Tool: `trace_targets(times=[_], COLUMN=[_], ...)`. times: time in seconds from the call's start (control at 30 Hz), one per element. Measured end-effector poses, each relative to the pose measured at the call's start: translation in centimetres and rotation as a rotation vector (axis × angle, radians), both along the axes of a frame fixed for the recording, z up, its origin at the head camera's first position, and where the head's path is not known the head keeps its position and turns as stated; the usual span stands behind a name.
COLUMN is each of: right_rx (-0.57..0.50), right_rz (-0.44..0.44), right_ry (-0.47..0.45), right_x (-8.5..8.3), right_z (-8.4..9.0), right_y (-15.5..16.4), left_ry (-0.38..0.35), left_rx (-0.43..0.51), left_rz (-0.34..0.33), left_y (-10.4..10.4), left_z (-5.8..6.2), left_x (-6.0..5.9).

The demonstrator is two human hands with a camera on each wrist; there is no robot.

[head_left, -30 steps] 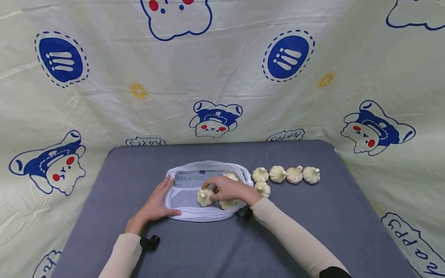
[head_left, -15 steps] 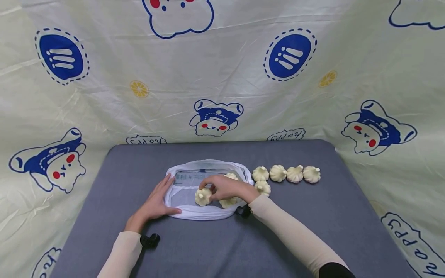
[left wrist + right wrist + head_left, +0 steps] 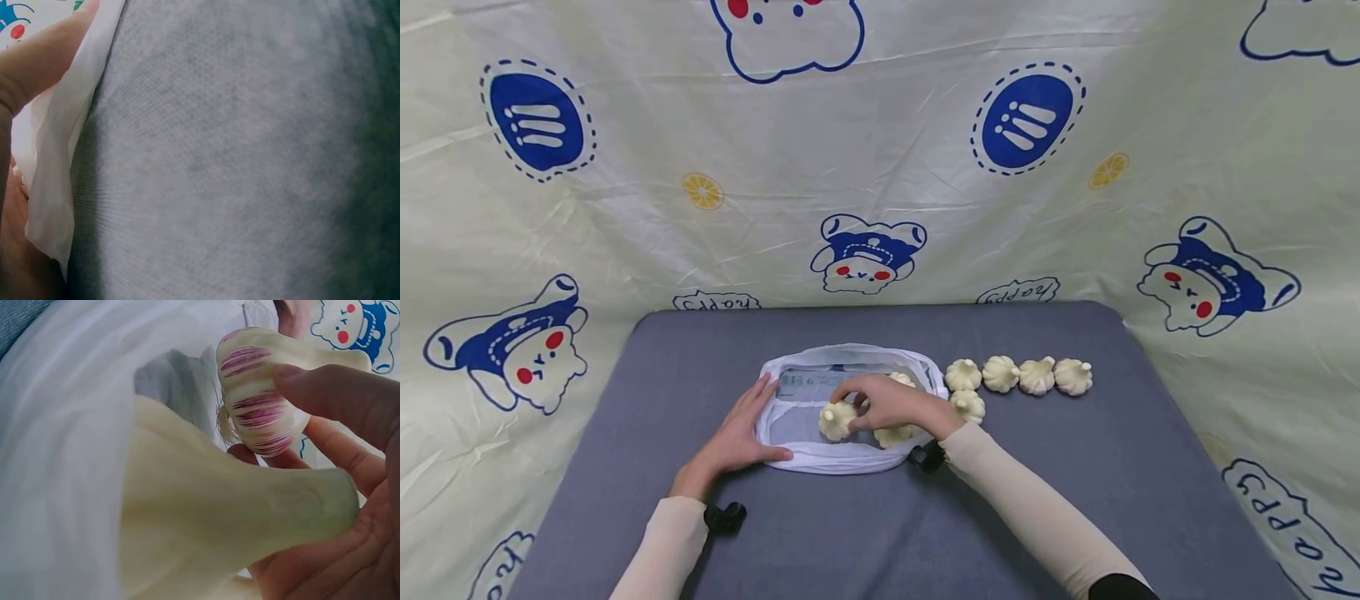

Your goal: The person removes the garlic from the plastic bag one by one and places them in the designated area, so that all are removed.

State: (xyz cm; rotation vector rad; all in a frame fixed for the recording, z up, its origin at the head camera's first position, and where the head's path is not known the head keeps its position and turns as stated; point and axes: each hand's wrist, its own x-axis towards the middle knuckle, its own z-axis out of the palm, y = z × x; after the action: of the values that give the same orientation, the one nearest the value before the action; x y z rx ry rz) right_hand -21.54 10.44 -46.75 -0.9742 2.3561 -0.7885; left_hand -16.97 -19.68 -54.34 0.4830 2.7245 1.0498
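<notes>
A white mesh bag [image 3: 790, 417] lies open on the grey table [image 3: 1075, 467]. My right hand [image 3: 880, 404] reaches into it and pinches a garlic bulb [image 3: 837, 420]; the right wrist view shows that bulb's purple-striped underside [image 3: 262, 400] between my fingers, with another pale bulb [image 3: 206, 531] close beneath. Two more bulbs [image 3: 895, 435] lie under that hand in the bag. My left hand [image 3: 733, 442] lies flat on the bag's left rim [image 3: 56, 169], fingers straight, pressing it to the table.
Several garlic bulbs [image 3: 1018, 375] sit in a row on the table right of the bag, with one more [image 3: 967, 406] just below the row's left end. A cartoon-printed cloth [image 3: 880, 167] hangs behind and around the table.
My right hand has shifted the pinched bulb slightly left and further into the bag. The left hand has stayed on the rim.
</notes>
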Motion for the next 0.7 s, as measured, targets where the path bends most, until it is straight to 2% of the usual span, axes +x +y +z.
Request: trace_targets(times=[0.37, 0.7], right_rx=[-0.123, -0.261], right_rz=[-0.045, -0.146], right_ry=[0.028, 0.001], right_x=[0.7, 1.2], right_z=[0.5, 1.4], right_y=[1.1, 2.9], left_ry=[0.026, 0.015], left_rx=[-0.008, -0.012], left_rz=[0.009, 0.003], left_y=[-0.1, 0.1], left_z=[0.0, -0.1], left_x=[0.1, 0.0])
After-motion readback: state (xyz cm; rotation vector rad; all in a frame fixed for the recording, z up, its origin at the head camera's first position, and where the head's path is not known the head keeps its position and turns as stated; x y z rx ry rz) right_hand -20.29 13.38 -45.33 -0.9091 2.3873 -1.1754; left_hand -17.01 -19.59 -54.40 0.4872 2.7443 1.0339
